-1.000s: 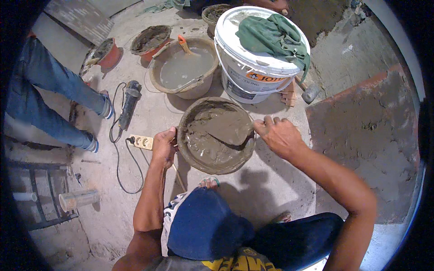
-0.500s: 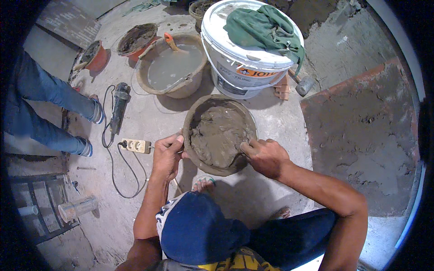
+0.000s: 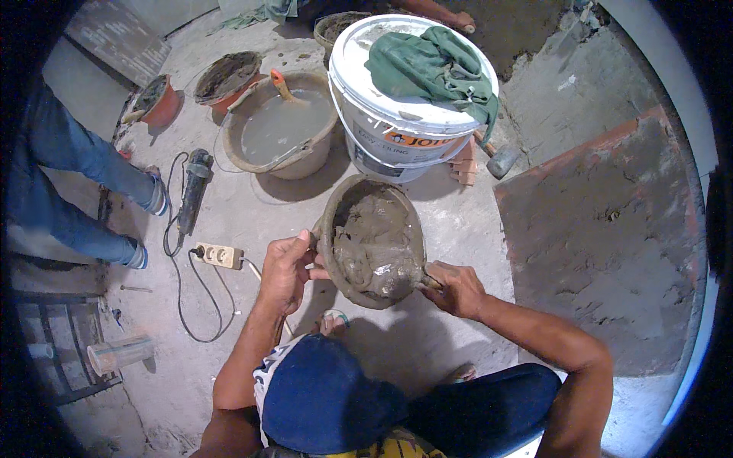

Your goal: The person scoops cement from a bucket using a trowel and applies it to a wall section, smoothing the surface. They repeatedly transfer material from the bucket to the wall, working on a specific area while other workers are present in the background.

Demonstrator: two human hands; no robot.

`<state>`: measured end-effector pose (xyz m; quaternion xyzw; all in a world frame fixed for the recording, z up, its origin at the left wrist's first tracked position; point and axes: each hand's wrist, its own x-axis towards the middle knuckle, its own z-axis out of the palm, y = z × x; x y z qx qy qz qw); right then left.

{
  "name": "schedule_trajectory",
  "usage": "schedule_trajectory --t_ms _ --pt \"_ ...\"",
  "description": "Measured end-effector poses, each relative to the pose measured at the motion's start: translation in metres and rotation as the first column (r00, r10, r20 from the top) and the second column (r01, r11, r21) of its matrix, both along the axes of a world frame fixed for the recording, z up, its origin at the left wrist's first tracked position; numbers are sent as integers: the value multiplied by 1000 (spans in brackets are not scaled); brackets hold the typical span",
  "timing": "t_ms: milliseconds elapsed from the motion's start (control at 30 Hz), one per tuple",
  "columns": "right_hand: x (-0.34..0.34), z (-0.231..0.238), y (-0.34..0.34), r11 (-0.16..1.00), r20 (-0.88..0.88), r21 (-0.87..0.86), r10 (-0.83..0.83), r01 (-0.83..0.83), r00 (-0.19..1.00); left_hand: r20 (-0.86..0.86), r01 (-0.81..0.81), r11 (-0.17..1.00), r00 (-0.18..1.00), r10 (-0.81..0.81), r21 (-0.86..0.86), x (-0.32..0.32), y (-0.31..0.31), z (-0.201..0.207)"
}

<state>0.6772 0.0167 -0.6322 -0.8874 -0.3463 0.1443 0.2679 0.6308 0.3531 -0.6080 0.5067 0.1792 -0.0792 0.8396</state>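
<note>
A round bucket (image 3: 330,263), its rim caked in grey-brown, holds thick wet mortar (image 3: 378,244) and is tilted. My left hand (image 3: 288,267) is closed on the left side of its rim, thumb on top and fingers beneath. On the lower right side, my right hand (image 3: 456,290) closes round a short mortar-coated projection at the rim, which looks like the bucket's ear. The mortar bulges toward the near right side, with a wet shine on it.
Beyond stand a bucket of cloudy water (image 3: 279,133) with an orange-handled tool and a white lidded pail (image 3: 412,107) under a green cloth (image 3: 431,69). An angle grinder (image 3: 196,191), power strip (image 3: 219,256) and mallet (image 3: 504,162) lie about. Mortar covers a panel (image 3: 603,244). Another person's legs (image 3: 84,175) stand left.
The bucket has tipped and its mortar has slumped toward my right hand. That hand has shifted its hold at the rim. A co-worker's hand now shows at the top.
</note>
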Motion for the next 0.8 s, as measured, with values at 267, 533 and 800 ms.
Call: schedule_trajectory --t_ms 267,533,800 --pt "-3 -15 2 994 58 111 -19 12 998 -35 -160 982 986 164 102 0 8 7" --pt "-54 -12 -77 859 0 215 -476 465 880 -221 -180 933 941 256 311 -2 83 -51" --pt "-281 -55 -197 350 6 -62 -937 935 351 -328 -201 644 728 602 738 17 136 -86"
